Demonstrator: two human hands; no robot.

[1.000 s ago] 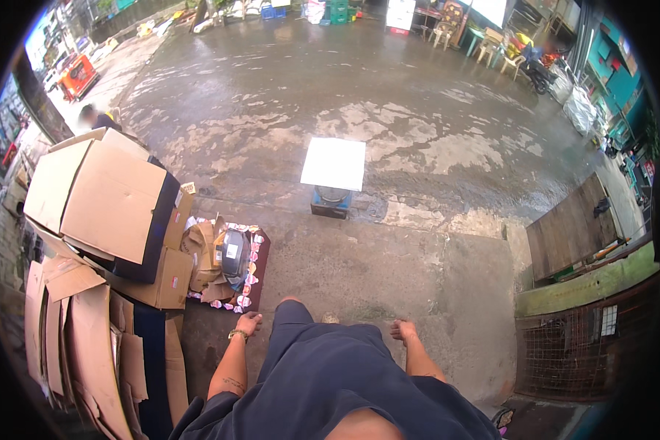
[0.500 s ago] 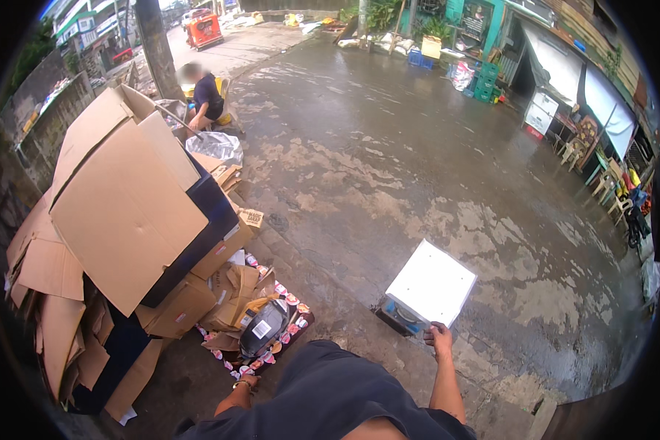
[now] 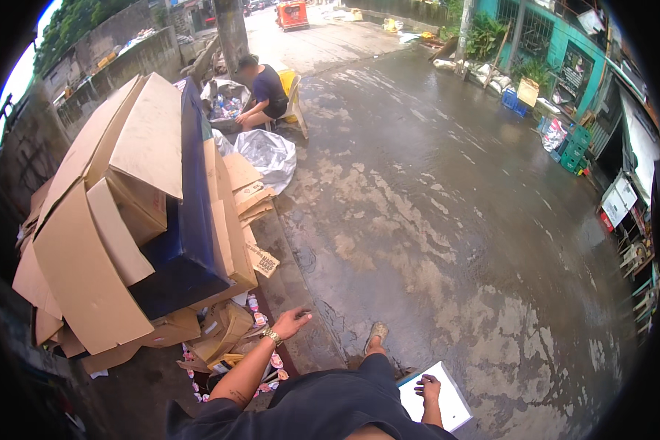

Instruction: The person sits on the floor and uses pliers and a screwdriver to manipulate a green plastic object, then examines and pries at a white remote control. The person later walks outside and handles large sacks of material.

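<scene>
My left hand (image 3: 292, 323), with a gold watch (image 3: 271, 336) at the wrist, reaches out beside the cardboard pile (image 3: 99, 264). Its fingers point right and nothing shows in them. Beneath that forearm, a patterned box (image 3: 283, 374) holds torn cardboard (image 3: 224, 328) and is partly hidden by my arm. My right hand (image 3: 430, 389) is over a white square-topped scale (image 3: 451, 412), fingers apart and holding nothing. Whether it touches the white top I cannot tell. My clothing hides part of the scale.
My shod foot (image 3: 378, 337) is ahead on wet concrete (image 3: 433, 249). Farther off, a person sits on a chair (image 3: 295, 106) beside an open sack (image 3: 225, 99); a silvery plastic sack (image 3: 268, 158) lies closer. Green crates (image 3: 576, 147) and stalls line the right side.
My left hand has risen from beside the patterned box and stretched forward. My right hand has gone from the scale's near edge to above its top. A foot has come forward; the view has shifted.
</scene>
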